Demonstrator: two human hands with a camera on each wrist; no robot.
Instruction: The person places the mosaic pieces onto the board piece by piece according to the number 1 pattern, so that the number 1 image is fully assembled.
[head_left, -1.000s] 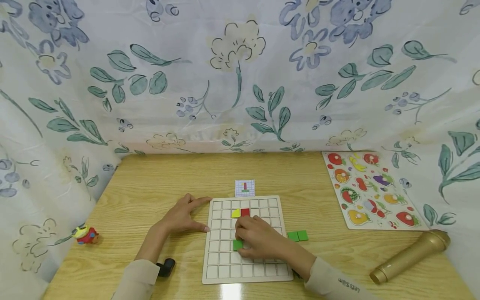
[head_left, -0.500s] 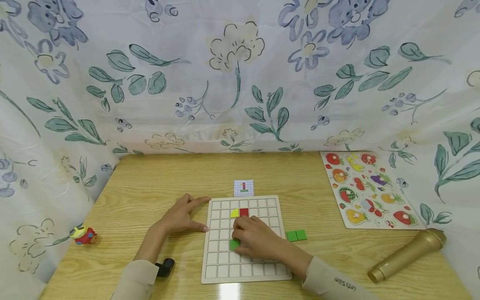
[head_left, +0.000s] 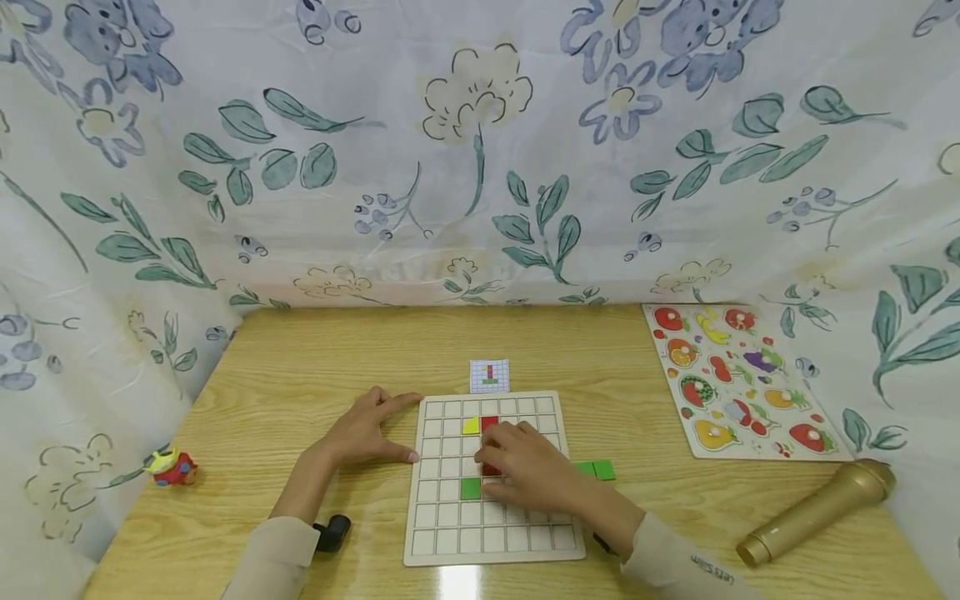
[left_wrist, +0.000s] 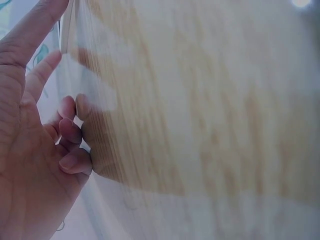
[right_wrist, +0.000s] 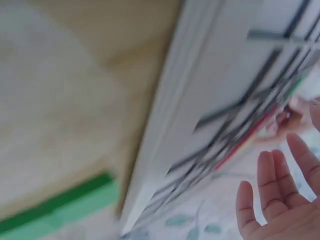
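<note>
Compared with one second ago, a small shift of the right hand (head_left: pixel 528 471) toward 1 o'clock across the white grid board (head_left: pixel 427 533), away from the green tile (head_left: pixel 471 488) that lay under its fingertips. Now fully uncovered and left alone in its cell, at about 7 o'clock from the hand, flat and square inside the lines; to judge from this, already placed and released. Fingertips now on a red tile (head_left: pixel 491 470), seen only as a small red edge below the knuckles. In the right wrist view, straight and slightly spread fingers (right_wrist: pixel 272 197), so a flat touch or press and no pinch, as far as can be told. No change at the left hand (head_left: pixel 365 433): resting on the wooden table (head_left: pixel 300 375) at 9 o'clock of the board, thumb and forefinger spread wide against the board's edge, the smaller fingers (left_wrist: pixel 70 150) curled in, nothing held. Further on the board, toward 12 o'clock, a yellow tile (head_left: pixel 471 426) and just beside it another red tile (head_left: pixel 490 422), touching side to side. Beyond the board's far edge, a small pattern card (head_left: pixel 490 376). At 3 o'clock, on the table and partly behind the right hand, two spare green tiles (head_left: pixel 597 470) side by side. Well apart: a fruit puzzle (head_left: pixel 738 379) at 2 o'clock, a gold toy microphone (head_left: pixel 817 512) at 4 o'clock, a little red and yellow toy (head_left: pixel 172 468) at 9 o'clock.
</note>
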